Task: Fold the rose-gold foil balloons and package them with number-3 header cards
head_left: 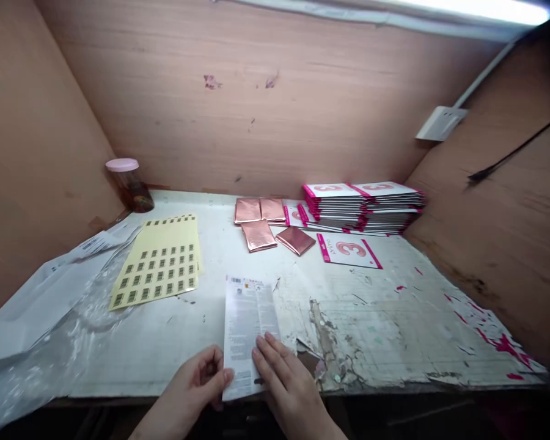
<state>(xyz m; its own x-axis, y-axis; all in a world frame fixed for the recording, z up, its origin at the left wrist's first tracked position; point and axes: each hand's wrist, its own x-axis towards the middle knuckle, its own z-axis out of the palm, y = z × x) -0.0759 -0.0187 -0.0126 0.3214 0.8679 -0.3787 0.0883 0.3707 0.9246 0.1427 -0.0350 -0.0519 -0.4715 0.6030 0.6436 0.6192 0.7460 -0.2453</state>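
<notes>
A flat white printed packet point(247, 324), with small text and a barcode at its top edge, is held near the front edge of the table. My left hand point(199, 379) pinches its lower left edge, thumb on top and fingers curled. My right hand point(286, 379) rests on its lower right part with the fingers stretched flat and close together; its thumb is hidden. Beyond the packet lie several shiny rose-gold foil packets point(259, 236). Right of them lies a white card with a pink 3 and pink borders point(349, 250).
Stacked pink-edged cards point(362, 208) stand at the back right. On the left are yellow barcode sticker sheets point(160, 263), plastic film point(68, 342), white papers point(59, 281) and a pink-lidded jar point(131, 186). Pink scraps point(506, 345) lie at right, and the tabletop point(371, 330) is peeling.
</notes>
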